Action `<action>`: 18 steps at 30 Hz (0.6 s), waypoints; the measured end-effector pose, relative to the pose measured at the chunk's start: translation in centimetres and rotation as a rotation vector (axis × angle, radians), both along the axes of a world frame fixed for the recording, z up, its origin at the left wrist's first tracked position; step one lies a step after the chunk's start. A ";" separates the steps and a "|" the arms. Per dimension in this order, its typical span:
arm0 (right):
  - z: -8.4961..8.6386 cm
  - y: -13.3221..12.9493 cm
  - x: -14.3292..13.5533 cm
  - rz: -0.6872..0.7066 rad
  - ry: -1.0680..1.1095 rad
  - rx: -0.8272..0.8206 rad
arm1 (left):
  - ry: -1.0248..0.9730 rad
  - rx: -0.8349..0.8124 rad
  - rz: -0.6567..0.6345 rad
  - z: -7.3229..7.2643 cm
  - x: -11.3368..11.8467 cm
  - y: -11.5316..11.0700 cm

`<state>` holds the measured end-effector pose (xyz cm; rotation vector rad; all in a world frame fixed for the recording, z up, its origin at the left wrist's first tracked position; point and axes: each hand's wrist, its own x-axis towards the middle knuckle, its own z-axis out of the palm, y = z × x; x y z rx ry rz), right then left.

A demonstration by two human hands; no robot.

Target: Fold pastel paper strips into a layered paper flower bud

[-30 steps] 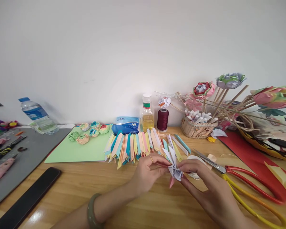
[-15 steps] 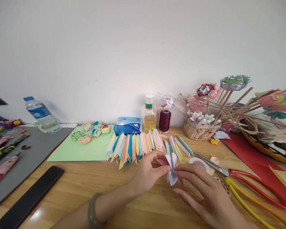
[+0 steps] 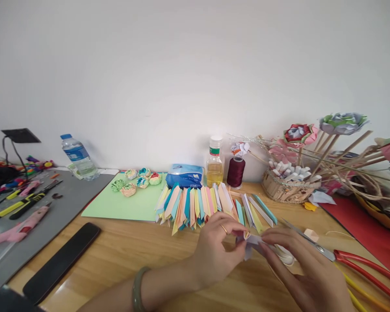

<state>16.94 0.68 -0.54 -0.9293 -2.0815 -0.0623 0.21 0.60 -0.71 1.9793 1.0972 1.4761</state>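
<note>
A small folded white paper piece (image 3: 254,241) is held between both hands above the wooden table. My left hand (image 3: 218,247), with a ring and a green bangle, pinches its left end between thumb and fingers. The fingers and thumb of my right hand (image 3: 300,264) close on its right end. Just behind the hands lies a long row of folded paper strips (image 3: 190,203) in blue, peach, yellow and white. A white spool (image 3: 284,255) is partly hidden behind my right hand, and scissors (image 3: 326,251) with red handles lie to its right.
A black phone-like slab (image 3: 63,260) lies at the left. Behind stand an oil bottle (image 3: 215,167), maroon thread (image 3: 236,172), a tissue pack (image 3: 184,175) and a basket (image 3: 290,190). Green paper (image 3: 117,208) bears several paper flowers; a water bottle (image 3: 79,156) leans by the wall.
The white paper has turned from upright to nearly sideways between the hands. My right fingers have closed on its end. The whole view has shifted, so objects appear further right.
</note>
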 end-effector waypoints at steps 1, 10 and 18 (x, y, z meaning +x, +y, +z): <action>0.2 0.1 0.0 -0.009 0.023 -0.035 | 0.001 0.016 0.008 0.0 0.0 0.0; 0.3 0.3 -1.1 0.099 0.079 -0.056 | -0.046 0.047 0.050 -0.2 -0.1 -0.1; -0.1 0.4 -1.3 0.025 0.132 -0.147 | -0.121 -0.345 0.049 -0.3 -0.1 0.1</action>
